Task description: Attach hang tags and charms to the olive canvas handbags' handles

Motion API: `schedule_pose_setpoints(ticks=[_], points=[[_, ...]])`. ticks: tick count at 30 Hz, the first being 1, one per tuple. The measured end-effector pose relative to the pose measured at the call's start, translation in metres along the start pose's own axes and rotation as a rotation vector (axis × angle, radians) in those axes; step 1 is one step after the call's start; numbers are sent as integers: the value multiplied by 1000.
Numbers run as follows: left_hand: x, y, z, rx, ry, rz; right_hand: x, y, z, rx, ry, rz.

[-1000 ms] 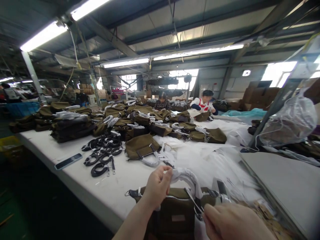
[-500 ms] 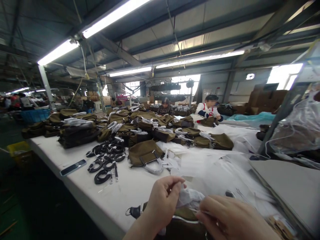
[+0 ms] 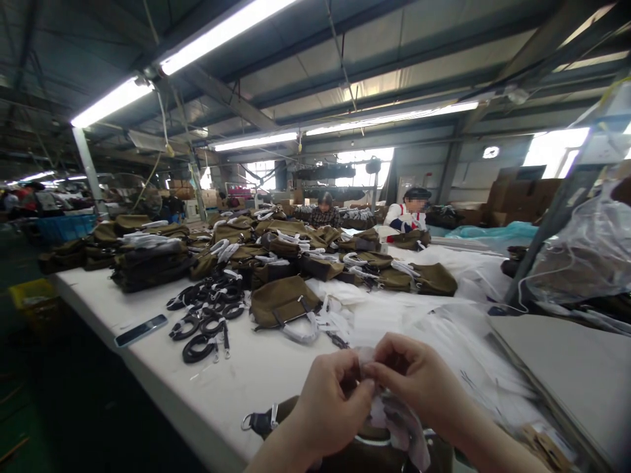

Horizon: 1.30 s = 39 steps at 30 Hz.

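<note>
An olive-green bag (image 3: pixel 374 454) with a silver zipper lies at the table's near edge, a metal D-ring on its black side tab. Above it, my left hand (image 3: pixel 340 394) is closed, thumb and fingers pinching a thin white wrapping (image 3: pixel 389 414). My right hand (image 3: pixel 414 374) pinches the same wrapping close beside the left fingertips. The wrapping's lower part hangs over the bag, around what looks like its handle. Both forearms hide parts of the bag.
A finished-looking olive bag (image 3: pixel 286 302) lies ahead, before a long heap of similar bags (image 3: pixel 276 240). Coiled black straps (image 3: pixel 207 325) and a phone (image 3: pixel 141 330) are on the left. White sheets (image 3: pixel 424 328) spread to the right. Two people (image 3: pixel 407 213) sit across the table.
My right hand has moved up and left to meet my left hand at the wrapping's upper end. More of the wrapping now hangs down over the bag.
</note>
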<state>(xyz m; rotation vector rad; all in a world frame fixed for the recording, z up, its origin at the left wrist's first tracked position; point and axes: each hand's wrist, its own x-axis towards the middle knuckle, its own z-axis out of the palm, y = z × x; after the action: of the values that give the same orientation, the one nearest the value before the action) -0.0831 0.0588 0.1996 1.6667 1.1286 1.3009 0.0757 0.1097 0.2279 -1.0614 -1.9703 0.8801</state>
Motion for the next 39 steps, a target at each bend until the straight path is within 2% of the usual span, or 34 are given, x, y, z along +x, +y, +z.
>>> schedule_pose_setpoints(ticks=[4, 7, 11, 13, 15, 19, 21, 23, 25, 29, 31, 33, 36, 37, 39], points=[[1, 2, -1, 10, -11, -33, 4, 2, 2, 70, -43, -9], [2, 2, -1, 17, -27, -28, -1, 0, 2, -25, -62, -129], [1, -6, 2, 13, -41, -45, -16, -5, 3, -485, 35, -580], [0, -10, 4, 49, -16, -46, -21, -7, 4, -625, 49, -753], [-1, -12, 6, 103, 12, -34, -22, -8, 3, -636, 39, -741], [-4, -6, 6, 200, 26, -15, -13, -12, -1, -458, 66, -336], [-5, -3, 5, 245, 16, 0, -6, -13, -1, -359, -13, -181], [-6, -3, 5, 303, 10, 33, 0, -12, 0, -289, -107, -144], [-7, -5, 7, 410, 10, 97, 4, -9, -1, -268, -82, -176], [-15, -7, 5, 723, -23, 262, 12, -13, -10, -340, 196, -340], [-19, 0, -1, 753, -59, 301, 13, -21, -13, -373, 291, -449], [-22, 11, -9, 692, -31, 356, 12, -32, -12, -382, 296, -545], [-21, 22, -11, 602, 99, 385, 4, -52, -4, -433, 239, -673], [-19, 21, -8, 602, 115, 364, 0, -59, -3, -464, 233, -722], [-14, 9, 1, 634, 68, 312, -11, -73, -6, -464, 257, -793]])
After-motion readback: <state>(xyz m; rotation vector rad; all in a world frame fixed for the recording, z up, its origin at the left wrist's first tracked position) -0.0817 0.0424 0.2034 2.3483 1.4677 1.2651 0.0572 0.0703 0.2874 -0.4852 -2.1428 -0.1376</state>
